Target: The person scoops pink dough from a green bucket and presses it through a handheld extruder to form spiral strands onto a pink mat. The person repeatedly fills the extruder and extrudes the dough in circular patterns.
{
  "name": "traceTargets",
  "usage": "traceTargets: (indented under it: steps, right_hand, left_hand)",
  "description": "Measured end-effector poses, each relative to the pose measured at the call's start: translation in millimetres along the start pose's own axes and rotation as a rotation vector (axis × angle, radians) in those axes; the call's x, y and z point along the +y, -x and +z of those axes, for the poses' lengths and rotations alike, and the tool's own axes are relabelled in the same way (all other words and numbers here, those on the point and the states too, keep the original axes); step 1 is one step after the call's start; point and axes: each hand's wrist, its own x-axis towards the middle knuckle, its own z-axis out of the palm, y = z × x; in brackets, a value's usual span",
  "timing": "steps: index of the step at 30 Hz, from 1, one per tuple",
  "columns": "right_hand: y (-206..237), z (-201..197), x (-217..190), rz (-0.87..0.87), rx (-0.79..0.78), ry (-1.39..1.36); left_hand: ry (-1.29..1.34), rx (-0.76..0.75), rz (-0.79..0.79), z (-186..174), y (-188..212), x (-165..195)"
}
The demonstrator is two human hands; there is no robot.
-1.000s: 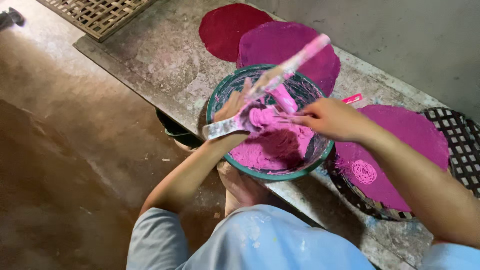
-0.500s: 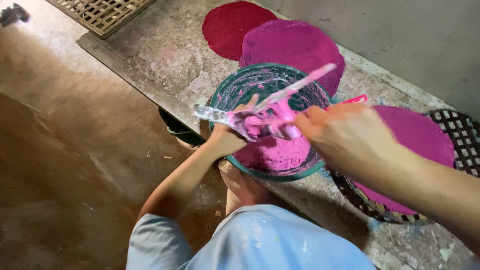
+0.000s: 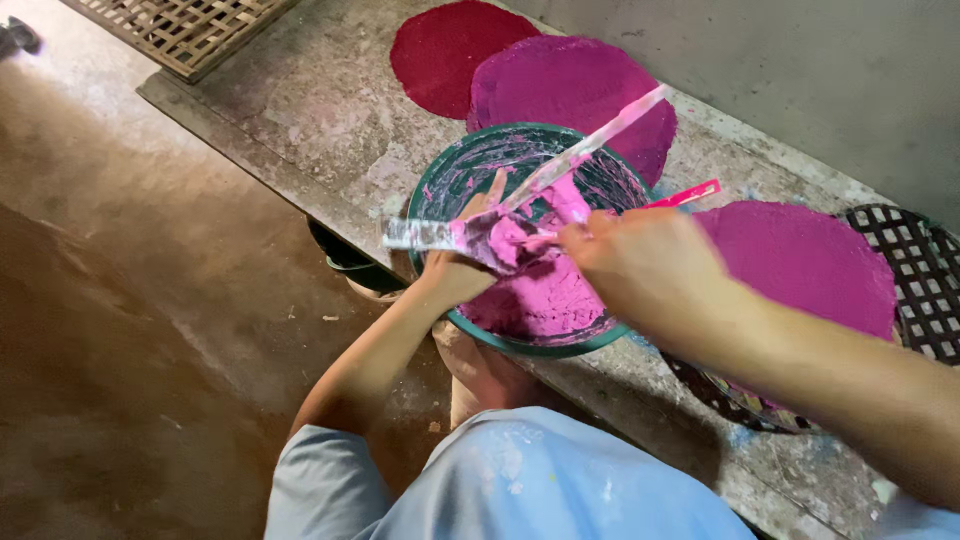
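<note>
A green bowl of pink paste stands on a grey slab. My left hand grips a flat paste-smeared blade level over the bowl, a lump of pink paste on it. My right hand holds a long pink-coated stick that slants up to the right and touches the paste on the blade.
Round flat discs lie on the slab: dark red, magenta behind the bowl, magenta on a woven mat at right. A pink tool pokes out beyond the bowl. Wooden lattice at top left. Brown floor.
The blade has lifted out of the paste and now lies level over the bowl. My right hand has moved left to it and the stick scrapes across the blade.
</note>
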Motion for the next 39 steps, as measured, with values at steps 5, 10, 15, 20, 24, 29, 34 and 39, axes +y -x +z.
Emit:
traceTargets:
  steps: [5,10,15,20,24,29,34,39]
  right_hand:
    - [2,34,-20,-0.076,0.04,-0.076]
    - [44,54,1,0.345,0.073,-0.417]
    - [23,119,-51,0.403,0.341,-0.888]
    - [51,165,-59,0.584,0.221,-1.405]
    - [42,184,-50,0.841,0.157,-1.45]
    - [46,174,-82,0.658,0.158,-1.612]
    - [53,174,0,0.755,0.012,-1.569]
    - [49,174,35,0.622,-0.211,-1.697]
  left_hand:
    - [-0.106,-0.225,-0.222,10,3,-6]
    - [0.113,0.038,-0.353,5,2,-21]
    - [-0.238,0.361,0.004,-1,-5,-14]
    - [-0.333,0.277,-0.199,-12,-18,-9]
    - [-0.524,0.417,0.063,-1,-21,3]
    - [-0.34,0.201,-0.254,-1,-24,0]
    - [-0.655,0.262,0.0,2,-14,-14]
    - [-0.705,0.126,0.012,14,-8,-26]
